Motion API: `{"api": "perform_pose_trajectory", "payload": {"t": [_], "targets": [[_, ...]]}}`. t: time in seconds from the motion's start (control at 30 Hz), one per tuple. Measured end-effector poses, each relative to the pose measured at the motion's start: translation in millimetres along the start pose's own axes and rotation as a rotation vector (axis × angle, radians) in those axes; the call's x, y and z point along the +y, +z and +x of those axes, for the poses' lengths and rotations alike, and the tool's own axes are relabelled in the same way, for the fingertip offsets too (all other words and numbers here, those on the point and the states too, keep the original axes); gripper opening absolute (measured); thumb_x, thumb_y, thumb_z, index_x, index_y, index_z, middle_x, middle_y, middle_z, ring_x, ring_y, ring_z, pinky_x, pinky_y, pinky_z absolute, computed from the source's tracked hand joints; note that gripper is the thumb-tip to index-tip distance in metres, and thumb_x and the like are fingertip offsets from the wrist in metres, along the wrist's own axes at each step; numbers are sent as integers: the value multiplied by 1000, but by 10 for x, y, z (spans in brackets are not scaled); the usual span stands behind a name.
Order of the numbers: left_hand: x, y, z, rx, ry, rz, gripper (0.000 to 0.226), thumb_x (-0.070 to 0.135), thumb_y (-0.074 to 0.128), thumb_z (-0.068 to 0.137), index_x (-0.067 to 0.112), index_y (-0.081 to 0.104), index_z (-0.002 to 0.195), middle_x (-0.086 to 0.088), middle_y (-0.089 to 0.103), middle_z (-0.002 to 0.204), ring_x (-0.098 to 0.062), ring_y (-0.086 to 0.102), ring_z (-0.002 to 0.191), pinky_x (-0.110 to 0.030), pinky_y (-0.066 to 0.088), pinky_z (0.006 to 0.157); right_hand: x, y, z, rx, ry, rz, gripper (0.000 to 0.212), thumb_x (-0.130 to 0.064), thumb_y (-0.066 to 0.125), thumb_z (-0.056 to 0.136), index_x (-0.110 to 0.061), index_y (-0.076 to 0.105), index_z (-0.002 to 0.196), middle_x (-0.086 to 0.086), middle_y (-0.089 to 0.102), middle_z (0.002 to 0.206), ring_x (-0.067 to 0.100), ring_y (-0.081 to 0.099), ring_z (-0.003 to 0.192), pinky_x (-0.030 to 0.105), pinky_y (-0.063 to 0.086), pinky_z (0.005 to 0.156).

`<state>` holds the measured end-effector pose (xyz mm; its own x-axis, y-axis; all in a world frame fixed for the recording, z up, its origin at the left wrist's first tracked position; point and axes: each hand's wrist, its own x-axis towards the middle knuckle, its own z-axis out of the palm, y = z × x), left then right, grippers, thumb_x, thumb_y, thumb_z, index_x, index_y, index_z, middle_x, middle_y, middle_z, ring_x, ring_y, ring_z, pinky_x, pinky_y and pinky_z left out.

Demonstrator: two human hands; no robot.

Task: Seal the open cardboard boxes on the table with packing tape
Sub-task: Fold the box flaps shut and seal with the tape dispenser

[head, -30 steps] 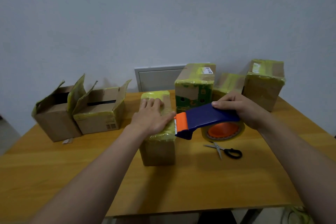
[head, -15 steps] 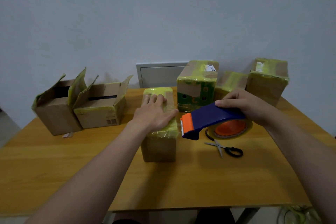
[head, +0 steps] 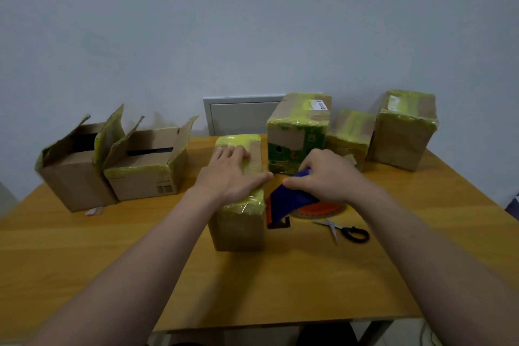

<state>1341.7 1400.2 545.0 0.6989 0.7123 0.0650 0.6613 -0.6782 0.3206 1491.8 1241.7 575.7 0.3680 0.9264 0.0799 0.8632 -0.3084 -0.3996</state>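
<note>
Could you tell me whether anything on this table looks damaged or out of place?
The far-left open box and its neighbour have ragged, bent flaps edged with yellowish tape; a small scrap lies before them.

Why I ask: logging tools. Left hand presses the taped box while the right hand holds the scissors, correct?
No: the head view shows the right hand holding the tape dispenser; the scissors lie on the table. The left hand presses the taped box.

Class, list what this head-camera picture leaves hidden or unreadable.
Head view only:
- Handle of the tape dispenser: covered by the right hand.
- Insides of the far-left open box and its neighbouring open box: dark, screened by flaps.
- Print on the white label: too small.
</note>
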Motion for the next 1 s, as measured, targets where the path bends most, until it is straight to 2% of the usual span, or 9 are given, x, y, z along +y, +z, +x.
{"api": "perform_pose_trajectory", "payload": {"t": [0.1, 0.23, 0.33, 0.4, 0.53, 0.63, 0.73, 0.87, 1.0], "targets": [[-38, -90, -73, 2, -43, 94, 86, 89, 50, 79, 41, 38, 150, -6, 31, 162, -35, 26, 148, -55, 39, 112, 12, -88, 41, 57, 21, 70, 41, -56, 65, 90, -18, 72, 75, -2, 69, 64, 13, 65, 65, 35, 57, 63], [-92, -283, -118, -28, -150, 142, 97, 91, 54, 74, 47, 29, 157, -18, 25, 162, -48, 28, 147, -59, 37, 113, 56, -217, 30, 248, 69, 236, 45, -50, 66, 92, -12, 72, 67, 5, 63, 57, 18, 57, 57, 35, 44, 56], [-272, -423, -129, 13, -189, 17, 114, 82, 75, 64, 33, 30, 157, -18, 38, 157, -42, 41, 141, -56, 42, 114, 53, -261, 22, 446, 107, 395, 49, -47, 67, 93, -5, 73, 67, 16, 64, 60, 31, 57, 58, 41, 41, 57], [-372, -502, -155, 0, -199, 0, 114, 73, 82, 61, 23, 34, 152, -10, 52, 146, -34, 51, 131, -50, 49, 107, -5, -260, 44, 551, 110, 529, 48, -43, 67, 94, -4, 73, 66, 15, 61, 58, 30, 55, 56, 40, 38, 58], [-456, -535, -226, -103, -185, 98, 100, 77, 78, 63, 34, 42, 145, -4, 56, 138, -30, 54, 124, -46, 50, 101, -287, -204, 136, 608, 72, 793, 41, -34, 66, 97, -13, 71, 62, 10, 63, 59, 22, 57, 60, 36, 42, 62], [-534, -495, -244, -103, -114, 119, 93, 77, 78, 60, 48, 41, 141, 0, 49, 143, -30, 48, 129, -56, 44, 107, -491, -147, 216, 614, 57, 885, 39, -32, 64, 99, -13, 73, 66, 5, 66, 60, 15, 60, 60, 32, 45, 62], [-627, -515, -286, -154, 34, 91, 94, 63, 86, 63, 54, 35, 142, 7, 41, 144, -24, 40, 132, -51, 44, 109, -671, -56, 335, 597, 70, 980, 41, -37, 63, 99, -12, 73, 68, 1, 66, 60, 16, 60, 61, 32, 45, 62], [-640, -576, -322, -192, 173, 100, 98, 47, 92, 64, 48, 32, 142, 9, 41, 139, -18, 38, 123, -45, 42, 110, -889, 135, 537, 610, 110, 1056, 49, -45, 59, 100, -7, 69, 71, -1, 62, 62, 10, 53, 57, 28, 42, 60], [-670, -531, -265, -211, 262, 130, 101, 50, 91, 62, 46, 28, 141, 10, 40, 141, -19, 38, 134, -53, 11, 126, -1041, 334, 719, 681, 135, 1087, 39, -46, 56, 101, -17, 68, 77, -8, 69, 68, 0, 61, 57, 14, 45, 52]]}}
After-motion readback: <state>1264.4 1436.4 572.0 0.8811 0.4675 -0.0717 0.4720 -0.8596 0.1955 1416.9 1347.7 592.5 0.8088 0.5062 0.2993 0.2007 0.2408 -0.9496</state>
